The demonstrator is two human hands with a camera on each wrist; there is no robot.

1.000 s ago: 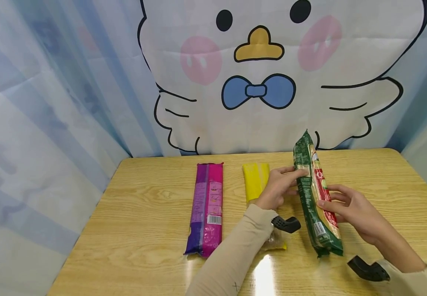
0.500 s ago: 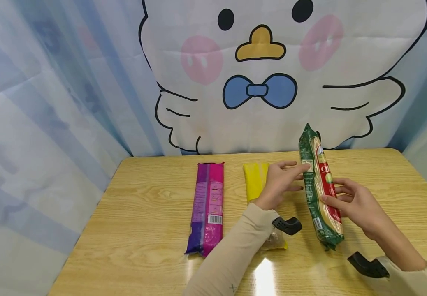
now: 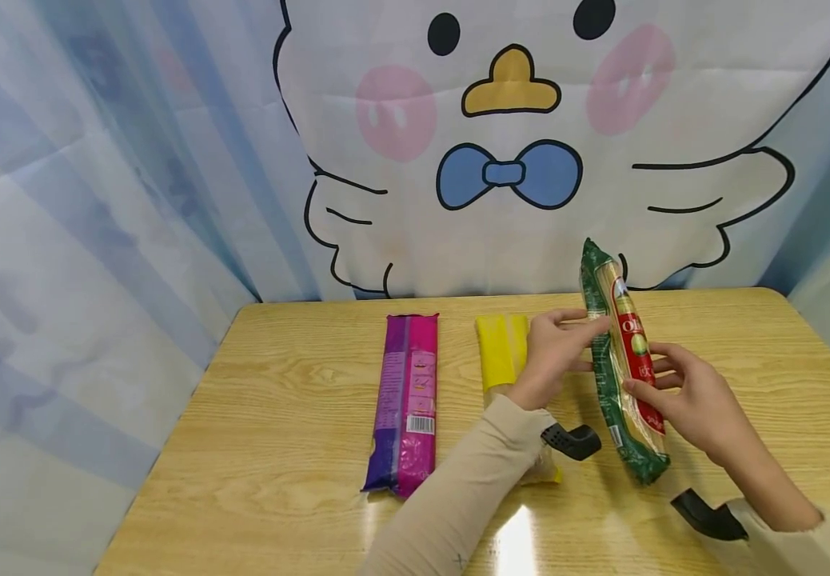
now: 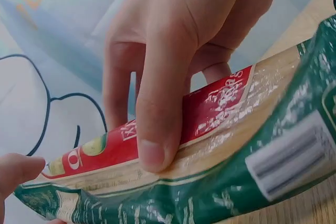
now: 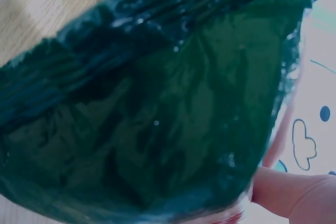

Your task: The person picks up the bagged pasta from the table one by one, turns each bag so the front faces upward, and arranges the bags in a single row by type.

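Observation:
A long green noodle packet (image 3: 620,360), with a red label and a see-through strip of pale strands, is held tilted by both hands above the table's right half. My left hand (image 3: 555,352) pinches its upper left edge, thumb on the front. Lower on the right side, my right hand (image 3: 692,400) grips it with the thumb across the front and fingers behind. The left wrist view has the right thumb (image 4: 157,129) pressing the wrapper next to the red label. Its green sealed end (image 5: 173,103) fills most of the right wrist view.
On the wooden table (image 3: 278,448) lies a purple-and-pink packet (image 3: 404,400) with a barcode, to the left. A yellow packet (image 3: 503,344) lies in the middle, partly hidden by my left arm. Behind the table hangs a cartoon-printed curtain (image 3: 501,240).
The noodle packet has lifted a little and turned so that more of its red label faces me. Both hands have moved with it, while the other packets stay where they lie.

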